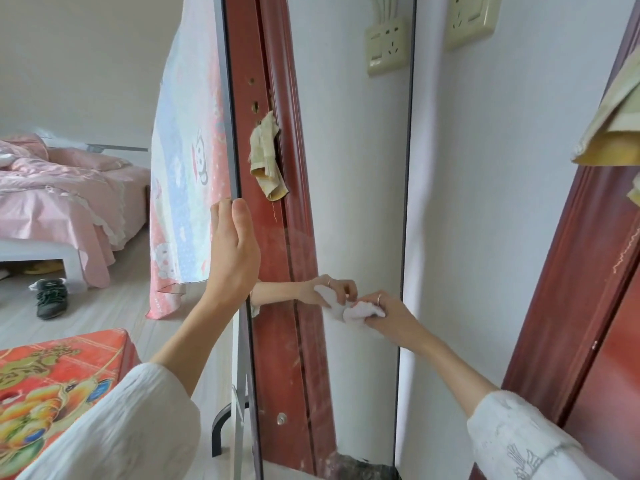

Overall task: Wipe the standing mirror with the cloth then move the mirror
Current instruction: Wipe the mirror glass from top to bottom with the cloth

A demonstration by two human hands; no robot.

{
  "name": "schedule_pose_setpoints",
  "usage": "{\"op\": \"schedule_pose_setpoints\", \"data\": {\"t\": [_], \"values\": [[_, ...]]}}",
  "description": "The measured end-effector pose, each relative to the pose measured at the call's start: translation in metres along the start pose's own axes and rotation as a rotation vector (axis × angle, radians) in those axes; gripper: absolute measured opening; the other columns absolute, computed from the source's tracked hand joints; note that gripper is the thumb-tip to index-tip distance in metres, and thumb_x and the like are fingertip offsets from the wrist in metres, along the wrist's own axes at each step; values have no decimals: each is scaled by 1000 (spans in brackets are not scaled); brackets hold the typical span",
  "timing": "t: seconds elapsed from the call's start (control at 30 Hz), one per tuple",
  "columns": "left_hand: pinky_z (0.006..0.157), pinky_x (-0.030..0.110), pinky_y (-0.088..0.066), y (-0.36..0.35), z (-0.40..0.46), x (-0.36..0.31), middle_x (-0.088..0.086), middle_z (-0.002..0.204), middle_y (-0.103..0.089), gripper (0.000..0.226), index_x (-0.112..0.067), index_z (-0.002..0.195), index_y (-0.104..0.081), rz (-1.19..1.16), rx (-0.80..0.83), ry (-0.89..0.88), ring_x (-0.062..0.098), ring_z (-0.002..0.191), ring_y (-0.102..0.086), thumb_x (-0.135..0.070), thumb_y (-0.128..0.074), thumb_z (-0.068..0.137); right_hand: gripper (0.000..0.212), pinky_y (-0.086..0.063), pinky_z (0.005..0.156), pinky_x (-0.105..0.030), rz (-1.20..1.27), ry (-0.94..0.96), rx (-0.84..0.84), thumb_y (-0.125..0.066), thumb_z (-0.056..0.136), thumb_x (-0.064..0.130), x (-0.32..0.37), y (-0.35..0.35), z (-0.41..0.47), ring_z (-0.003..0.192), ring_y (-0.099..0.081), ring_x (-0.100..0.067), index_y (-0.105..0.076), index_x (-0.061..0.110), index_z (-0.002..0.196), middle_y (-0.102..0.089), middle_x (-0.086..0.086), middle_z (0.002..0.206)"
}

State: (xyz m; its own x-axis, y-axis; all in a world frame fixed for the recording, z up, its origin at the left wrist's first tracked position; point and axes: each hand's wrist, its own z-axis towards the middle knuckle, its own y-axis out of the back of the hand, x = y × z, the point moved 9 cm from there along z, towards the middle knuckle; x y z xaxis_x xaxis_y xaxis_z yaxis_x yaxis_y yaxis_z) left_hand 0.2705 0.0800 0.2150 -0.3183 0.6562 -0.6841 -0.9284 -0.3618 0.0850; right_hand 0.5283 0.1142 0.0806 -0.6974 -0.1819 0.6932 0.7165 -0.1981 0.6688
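Head view, the only one. My left hand (231, 251) grips the left edge of the tall grey-framed standing mirror (349, 188), thumb on the front of the frame, fingers wrapped behind. I read that as bracing: the mirror stands on a thin dark metal stand (221, 429), so pushing on the glass would likely rock it without a counter-hold.

My right hand (388, 315) has its fingers closed on a small bunched white cloth (363, 311), pressing it to the glass in the lower middle, nearer the right edge. Bunching it gives a firm pad for rubbing.

The mirror stands upright on the pale wood floor (114, 306), just beside the white wall (502, 202) on its right, with a dark red wooden door frame (568, 289) further right. A patterned sheet (183, 168) hangs just behind its left edge.

Glass condition: a faint hazy smear shows in the middle band left of the cloth, and pale dusty speckling lower down over the reflected red frame. The upper part looks cleaner. A beige rag on the door frame and a wall socket show sharply in the reflection.

Judgement: wiping is in progress and the lower glass is not yet done. The move comes later.
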Motion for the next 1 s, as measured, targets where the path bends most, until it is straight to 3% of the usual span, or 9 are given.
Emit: {"op": "schedule_pose_setpoints", "data": {"t": [0.07, 0.23, 0.4, 0.53, 0.63, 0.7, 0.77, 0.87, 1.0], "values": [[63, -3, -28, 0, 0, -1, -10, 76, -31, 32, -27, 70, -31, 15, 38, -1, 3, 68, -35, -28, -17, 100, 20, -40, 55, -13, -118, -43, -13, -51, 80, 4, 0, 17, 5, 81, -53, -17, -64, 8, 93, -58, -12, 94], [61, -8, -25, 4, -2, -2, -7, 71, -33, 31, -13, 80, -36, 96, 44, 32, 5, 64, -35, -28, -19, 100, 13, -32, 55, -16, -66, 77, -417, -52, 81, 9, 59, 89, 25, 84, -48, -16, -60, 19, 85, -52, 0, 84], [52, 8, -31, 6, 2, 1, -3, 64, -28, 36, -21, 65, -26, 77, 107, 31, 10, 57, -29, -32, -22, 99, 32, -33, 77, -11, 37, 223, -458, -52, 85, 0, 110, 91, 39, 102, -55, -24, -62, 8, 114, -53, -15, 118], [50, 8, -30, 6, 0, 1, -3, 64, -25, 35, -20, 66, -24, 111, 159, 60, 12, 56, -27, -34, -21, 99, 28, -39, 73, -13, 117, 243, -415, -59, 81, -3, 100, 67, 30, 96, -57, -23, -66, 6, 107, -54, -18, 111], [55, 12, -32, 4, -2, 0, -4, 67, -27, 34, -21, 68, -25, 100, 182, 66, 12, 58, -27, -35, -21, 99, 35, -42, 67, -4, 127, 270, -346, -60, 78, -10, 88, 37, 11, 89, -57, -22, -69, 17, 98, -53, -11, 99], [56, 22, -29, 3, -3, -2, -4, 69, -27, 33, -21, 69, -26, 68, 203, 69, 12, 59, -27, -35, -20, 99, 44, -42, 68, -4, 150, 268, -227, -59, 78, -14, 79, 17, -2, 81, -55, -16, -65, 30, 83, -50, -5, 90], [55, 22, -28, 3, -4, -5, -4, 69, -26, 33, -21, 69, -25, 64, 219, 71, 12, 59, -26, -34, -21, 99, 35, -43, 68, -6, -6, 190, -7, -59, 79, -9, 66, -8, -8, 77, -55, -10, -67, 24, 88, -51, 3, 85], [51, 18, -30, 6, -3, -6, -3, 65, -26, 34, -19, 67, -24, 103, 244, 71, 13, 57, -25, -32, -24, 99, 28, -50, 82, -30, -312, 49, 205, -56, 79, 4, 45, -20, -5, 96, -63, -26, -64, 3, 106, -64, -12, 103], [54, 28, -21, 7, 0, -3, -2, 67, -31, 36, -18, 64, -25, 184, 282, 79, 15, 59, -29, -30, -27, 98, 41, -45, 72, -26, -44, 49, -223, -52, 67, 24, 78, 47, 4, 95, -60, -27, -65, 7, 102, -61, -15, 105]]}}
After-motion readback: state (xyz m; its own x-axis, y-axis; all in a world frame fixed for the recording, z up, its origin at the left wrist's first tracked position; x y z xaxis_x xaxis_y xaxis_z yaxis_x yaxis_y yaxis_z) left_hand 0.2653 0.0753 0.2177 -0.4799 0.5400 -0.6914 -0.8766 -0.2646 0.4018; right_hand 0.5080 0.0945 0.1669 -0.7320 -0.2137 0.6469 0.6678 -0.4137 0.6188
